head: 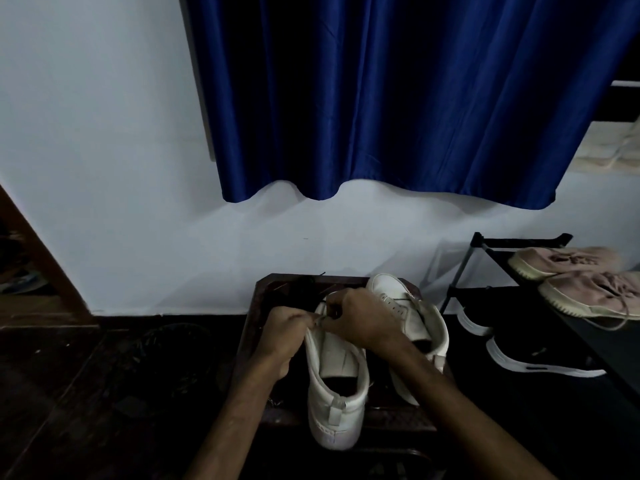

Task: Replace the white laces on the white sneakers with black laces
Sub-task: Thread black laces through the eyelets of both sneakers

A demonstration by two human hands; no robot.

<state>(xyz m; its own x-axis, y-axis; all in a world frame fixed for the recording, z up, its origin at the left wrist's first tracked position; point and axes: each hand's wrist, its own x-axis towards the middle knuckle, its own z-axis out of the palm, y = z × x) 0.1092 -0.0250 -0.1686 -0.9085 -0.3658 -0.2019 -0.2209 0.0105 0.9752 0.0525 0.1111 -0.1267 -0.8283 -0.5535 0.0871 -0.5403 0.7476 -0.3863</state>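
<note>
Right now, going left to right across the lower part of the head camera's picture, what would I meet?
Brown wooden frame → left hand → near white sneaker → far white sneaker → black shoe rack holding pink sneakers. The right hand overlaps both white sneakers, so I leave it out.

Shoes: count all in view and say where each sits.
6. Two white sneakers on the stool, both hands on the left one; two pink shoes atop the rack; two black shoes below. Others may be hidden.
</note>
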